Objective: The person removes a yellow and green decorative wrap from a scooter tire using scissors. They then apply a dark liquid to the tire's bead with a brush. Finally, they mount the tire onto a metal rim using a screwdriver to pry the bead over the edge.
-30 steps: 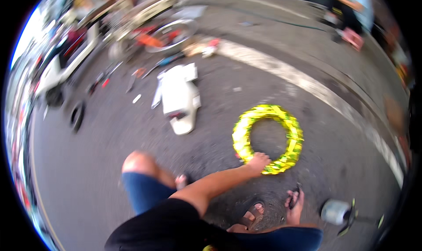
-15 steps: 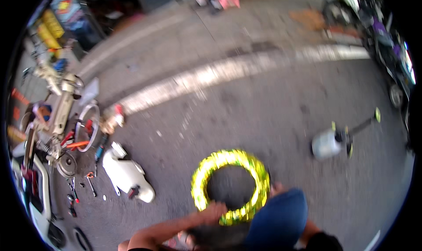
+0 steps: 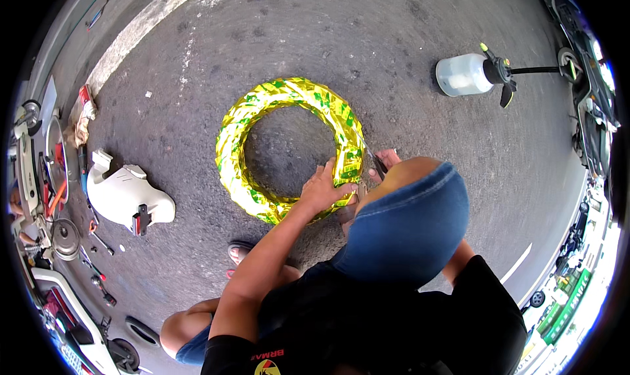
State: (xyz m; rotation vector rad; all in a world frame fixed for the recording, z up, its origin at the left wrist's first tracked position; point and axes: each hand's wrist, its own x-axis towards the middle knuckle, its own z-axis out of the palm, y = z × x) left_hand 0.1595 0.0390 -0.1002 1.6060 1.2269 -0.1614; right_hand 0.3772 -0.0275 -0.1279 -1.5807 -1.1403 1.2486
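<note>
Soft, even daylight brightens the grey asphalt road [image 3: 407,132], showing its grain clearly and leaving only faint, soft-edged shadows. The round ring wrapped in shiny yellow-and-green foil [image 3: 289,89] scatters small glints, while the plain black fabric T-shirt [image 3: 394,329] sinks into near-featureless darkness. Along the right rim, the background glares overexposed white, with bluish fringing. The middle looks sharp; the dark parked motorbikes [image 3: 587,99] at the edge are squeezed and less distinct. Fisheye distortion bows the white painted road line [image 3: 141,33], and the corners fall black.
</note>
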